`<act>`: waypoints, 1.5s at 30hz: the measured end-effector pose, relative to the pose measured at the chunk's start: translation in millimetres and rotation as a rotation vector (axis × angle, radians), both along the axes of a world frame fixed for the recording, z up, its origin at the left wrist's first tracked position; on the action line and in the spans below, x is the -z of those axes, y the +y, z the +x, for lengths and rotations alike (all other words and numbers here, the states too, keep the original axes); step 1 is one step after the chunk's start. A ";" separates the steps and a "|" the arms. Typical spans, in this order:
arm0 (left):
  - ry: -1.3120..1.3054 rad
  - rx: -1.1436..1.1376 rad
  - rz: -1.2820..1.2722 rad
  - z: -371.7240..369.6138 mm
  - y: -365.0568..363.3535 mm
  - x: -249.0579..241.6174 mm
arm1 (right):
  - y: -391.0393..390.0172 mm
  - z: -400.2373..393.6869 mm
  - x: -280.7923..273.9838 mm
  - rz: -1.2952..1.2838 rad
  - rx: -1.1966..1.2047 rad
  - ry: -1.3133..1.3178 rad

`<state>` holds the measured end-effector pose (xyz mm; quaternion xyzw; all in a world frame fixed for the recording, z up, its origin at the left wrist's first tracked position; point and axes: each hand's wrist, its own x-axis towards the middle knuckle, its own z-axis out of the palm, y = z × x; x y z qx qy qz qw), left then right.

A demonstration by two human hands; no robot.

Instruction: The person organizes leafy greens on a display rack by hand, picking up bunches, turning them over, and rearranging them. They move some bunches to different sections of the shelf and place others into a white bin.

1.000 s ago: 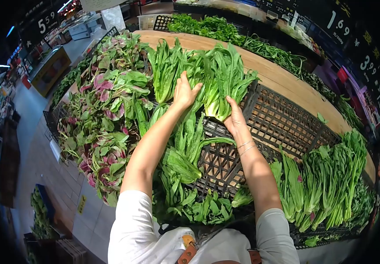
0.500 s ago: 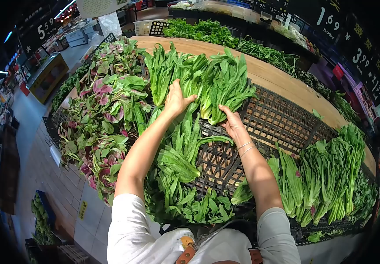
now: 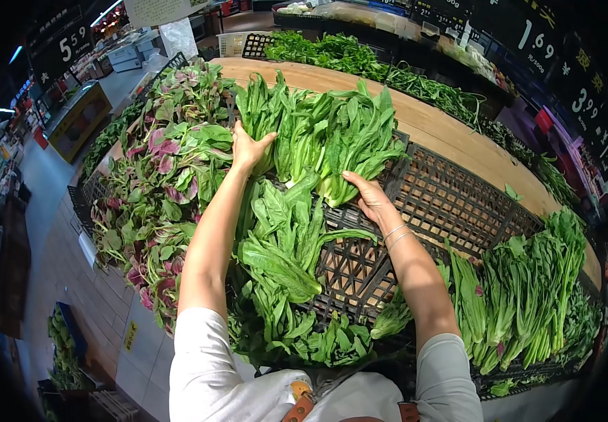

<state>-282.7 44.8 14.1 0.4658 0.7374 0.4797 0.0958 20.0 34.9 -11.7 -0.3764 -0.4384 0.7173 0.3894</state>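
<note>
Several bunches of long-leaf lettuce (image 3: 304, 133) lie side by side at the back of the black crate. My left hand (image 3: 249, 150) is open against the leftmost bunch (image 3: 260, 105), thumb stretched to the right and fingers along its left side. At the stem end of the right bunch (image 3: 357, 141), my right hand (image 3: 369, 195) grips with its thumb on top; its other fingers are partly hidden. Nearer my body, more loose lettuce (image 3: 283, 239) lies between my forearms, some leaves pointing right over the crate's lattice.
Red-and-green amaranth (image 3: 167, 169) is heaped on the left. Leafy greens (image 3: 522, 288) stand in a row on the right. The black plastic crate (image 3: 452, 197) shows its lattice in the middle, with a wooden ledge (image 3: 438, 112) behind it. Price signs (image 3: 529, 39) hang at the upper right.
My left hand has moved left, from the middle of the bunches to the outer side of the leftmost one. My right hand stays at the right bunch's stem end.
</note>
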 end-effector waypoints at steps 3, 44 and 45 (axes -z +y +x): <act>-0.069 0.031 -0.101 -18.7 14.6 4.8 | 6.3 2.4 -3.0 -0.091 -0.041 -0.040; -0.502 0.643 0.134 -51.1 -112.3 -117.2 | 54.3 -93.7 -71.2 0.268 -0.364 0.041; -0.481 0.628 0.180 -44.9 -128.9 -128.0 | 58.2 -114.3 -71.0 0.188 -0.328 0.010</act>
